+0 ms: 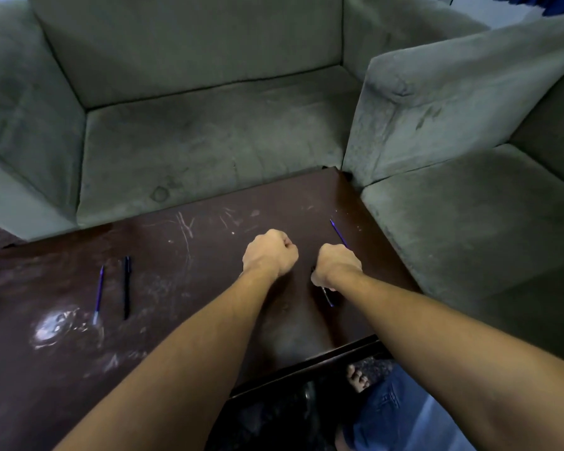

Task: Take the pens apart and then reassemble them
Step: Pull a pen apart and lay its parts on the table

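Observation:
On the dark brown table (176, 249) my left hand (269, 253) is curled into a fist, and nothing shows inside it. Just to its right, my right hand (337, 265) is closed around a pen. A dark pen barrel (328, 296) with a blue end sticks out below the fist. A thin purple refill (338, 234) points up and away past the knuckles; whether it is held or lies on the table I cannot tell. Far to the left lie a purple refill with a clear tip (98, 294) and a black pen (126, 286), side by side.
A grey-green sofa (209, 141) presses against the table's far edge, and a second sofa section (469, 206) runs along its right side. The near table edge (323, 356) drops to the floor, where a bare foot (357, 379) and a blue-jeaned leg (388, 405) show.

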